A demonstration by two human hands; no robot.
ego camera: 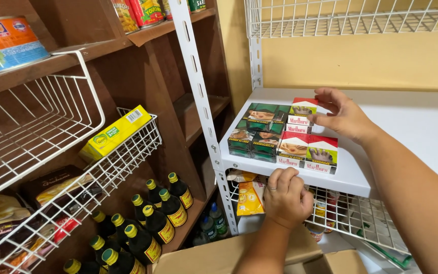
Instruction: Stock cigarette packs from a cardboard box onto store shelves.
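R hand (343,115), fingers spread, touched rear red-white pack (300,115) on white shelf (406,132); L hand (286,197) fisted at shelf's front edge, contents unseen; hard nudge could've tipped front packs (307,151) off edge.

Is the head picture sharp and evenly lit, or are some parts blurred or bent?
Head view: bright, even light; the red-and-white packs and right hand are sharp; the orange tin can at the edge looks soft; the white metal upright leans from wide-angle distortion.
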